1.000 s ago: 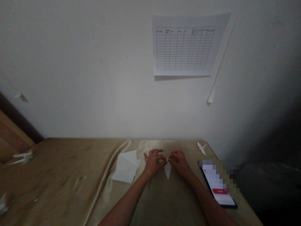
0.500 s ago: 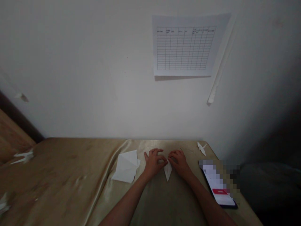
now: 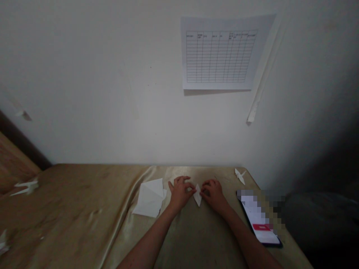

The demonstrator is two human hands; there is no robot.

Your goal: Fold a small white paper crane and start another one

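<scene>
Folded paper (image 3: 198, 199), one, white, creases too dim to make out: your left hand (image 3: 180, 193) pinches one side, your right hand (image 3: 214, 193) apparently the other.

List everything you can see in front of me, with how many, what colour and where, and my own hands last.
Folded paper: one, white, between the hands
Loose paper: count unclear, white, left of the hands
Paper bird: one, white, far right corner
Paper figure: one, white, far left
Paper piece: one, white, left picture edge
Phone: one, dark-edged with lit screen, right side
Cloth: one, gold-brown, under these things
Wall: one, whitish, behind
Printed chart: one, white with dark lines, on wall
Strip: one, whitish, beside chart
Left hand: one, bare, left of folded paper
Right hand: one, bare, right of folded paper
</scene>
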